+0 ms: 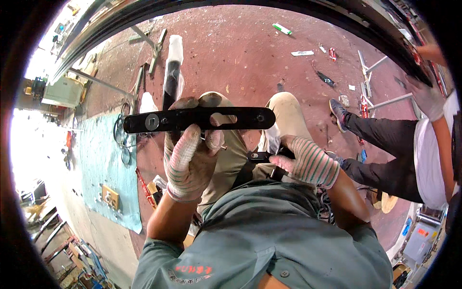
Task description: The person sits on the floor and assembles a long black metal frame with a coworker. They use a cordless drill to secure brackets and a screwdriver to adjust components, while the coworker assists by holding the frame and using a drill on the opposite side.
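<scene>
My left hand [185, 159], in a striped knit glove with darkened fingertips, pinches a long black plate [192, 118] with rounded ends, which looks like a door handle backplate. The plate lies level above my knees; a round inset with a square hole is near its left end, and a slotted opening is right of its middle. Something small and metallic sticks out by the left fingers, too small to name. Down at my lap, my right hand [310, 161], gloved alike, closes on a black part [260, 156] beside white plastic wrap [273, 138]; the part's kind is unclear.
A dark bar in white plastic [172, 77] lies beyond my left hand. Overhead runs a black frame [231, 4]. Metal stands [149, 48] are at far left and right. A light-blue sheet [103, 164] covers floor at left. At right sits another person in dark trousers [385, 130].
</scene>
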{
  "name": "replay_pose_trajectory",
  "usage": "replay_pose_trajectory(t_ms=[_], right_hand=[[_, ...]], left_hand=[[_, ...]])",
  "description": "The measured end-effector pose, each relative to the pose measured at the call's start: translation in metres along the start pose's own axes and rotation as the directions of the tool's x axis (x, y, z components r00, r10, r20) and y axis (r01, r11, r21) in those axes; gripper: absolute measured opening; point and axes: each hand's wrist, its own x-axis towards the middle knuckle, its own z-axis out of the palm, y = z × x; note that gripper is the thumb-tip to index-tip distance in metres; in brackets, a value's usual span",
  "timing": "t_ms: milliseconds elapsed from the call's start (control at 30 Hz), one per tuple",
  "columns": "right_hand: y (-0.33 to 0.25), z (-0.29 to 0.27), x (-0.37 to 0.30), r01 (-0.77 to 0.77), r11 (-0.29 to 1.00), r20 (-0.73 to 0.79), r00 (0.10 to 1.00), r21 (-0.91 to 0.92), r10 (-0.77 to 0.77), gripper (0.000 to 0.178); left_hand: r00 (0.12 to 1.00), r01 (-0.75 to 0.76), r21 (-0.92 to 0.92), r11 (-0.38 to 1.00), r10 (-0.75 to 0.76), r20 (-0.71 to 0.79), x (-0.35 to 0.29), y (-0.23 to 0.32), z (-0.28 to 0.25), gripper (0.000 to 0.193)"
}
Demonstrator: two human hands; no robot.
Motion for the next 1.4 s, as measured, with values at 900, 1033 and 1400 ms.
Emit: replay_pose_trajectory(t_ms=[900,1033,1400], right_hand=[[-0.036,0.043,-0.027,0.578,0.788,0.541,0.741,-0.211,-0.398,0.051],[-0.016,0.064,-0.019,0.436,0.885,0.605,0.753,-0.164,-0.259,0.045],[0.01,0.074,-0.015,0.344,0.785,0.434,0.894,-0.515,-0.107,0.045]], left_hand=[[0.983,-0.051,0.009,0.999,0.048,0.178,-0.08,0.019,0.072,0.043],[0.992,0.065,-0.055,0.996,-0.058,0.115,-0.067,-0.016,0.055,0.039],[0.947,0.321,-0.146,0.936,-0.315,0.062,-0.013,-0.111,0.002,0.036]])
